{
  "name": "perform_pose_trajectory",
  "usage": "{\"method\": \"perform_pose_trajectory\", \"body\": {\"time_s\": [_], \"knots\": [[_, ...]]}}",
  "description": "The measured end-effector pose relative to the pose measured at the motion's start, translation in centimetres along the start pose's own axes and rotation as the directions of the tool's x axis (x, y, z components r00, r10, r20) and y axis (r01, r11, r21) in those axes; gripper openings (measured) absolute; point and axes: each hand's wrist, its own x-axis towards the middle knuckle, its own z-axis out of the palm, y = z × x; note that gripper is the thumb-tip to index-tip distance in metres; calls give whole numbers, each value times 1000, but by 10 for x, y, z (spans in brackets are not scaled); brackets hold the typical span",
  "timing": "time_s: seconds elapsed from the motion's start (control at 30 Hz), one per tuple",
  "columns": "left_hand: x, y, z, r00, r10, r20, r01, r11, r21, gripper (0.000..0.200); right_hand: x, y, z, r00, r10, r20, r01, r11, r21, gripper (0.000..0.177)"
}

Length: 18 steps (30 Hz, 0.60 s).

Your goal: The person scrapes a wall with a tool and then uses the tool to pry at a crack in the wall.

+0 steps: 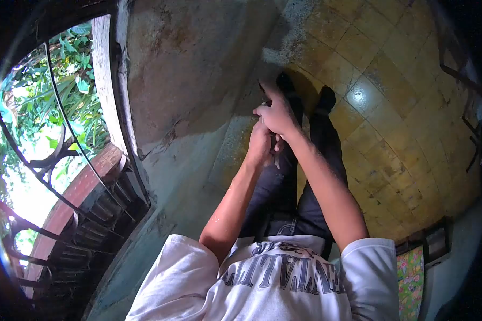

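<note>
1. Thin pale strip [277, 161], small and blurred, shows just below my joined hands, a little toward 3 o'clock from the centre of my view. I cannot tell what it is made of, or whether a hand holds it.
2. My right hand [277, 116] comes in from 4 o'clock and lies over my left, touching it. One of its fingers points out toward 12 o'clock; the others bend around, and I cannot tell what they close on.
3. My left hand [259, 140] reaches up from 7 o'clock, partly covered by the right. Its fingers are mostly hidden, so I cannot tell whether they are apart or together.
4. Dark trousers [326, 147] run beneath both hands, with two dark feet [326, 99] at 1 o'clock.
5. Yellowish tiled floor [391, 96] spreads at 2 o'clock, with a bright glare on it.
6. A stained wall [187, 69] rises at 11 o'clock; a barred window [103, 80] opens at 9 to 10, with green leaves [75, 64] outside.
7. White shirt [283, 299] with dark lettering fills 6 o'clock; flowered cloth [410, 278] hangs at 4.
</note>
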Motion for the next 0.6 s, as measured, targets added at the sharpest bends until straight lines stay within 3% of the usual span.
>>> {"method": "perform_pose_trajectory", "body": {"time_s": [0.13,0.23,0.33,0.43,0.47,0.5,0.57,0.6], "knots": [[7,-16,-26,999,-41,6,41,992,-117,21,3,14,23,999,32,-12,-32,999,-8,68],[9,-19,-39,997,-15,-69,11,998,-60,24,15,42,46,996,89,22,-90,996,15,65],[23,-19,-56,986,-105,-128,80,980,-183,29,27,49,63,984,173,40,-173,985,3,62],[37,-12,-79,968,-127,-216,91,981,-171,31,49,77,98,999,-30,-40,23,987,-160,61],[37,-3,-85,952,-144,-270,130,989,-68,29,54,67,100,1000,-11,28,16,981,-193,63],[46,-7,-102,966,-103,-237,75,989,-126,29,65,77,114,999,16,46,-9,991,-135,62],[47,2,-121,942,-100,-319,88,995,-52,31,73,93,147,991,90,96,-90,996,-6,60],[48,7,-131,926,-110,-362,105,994,-33,32,75,97,159,997,10,79,-8,1000,-23,57]]}}
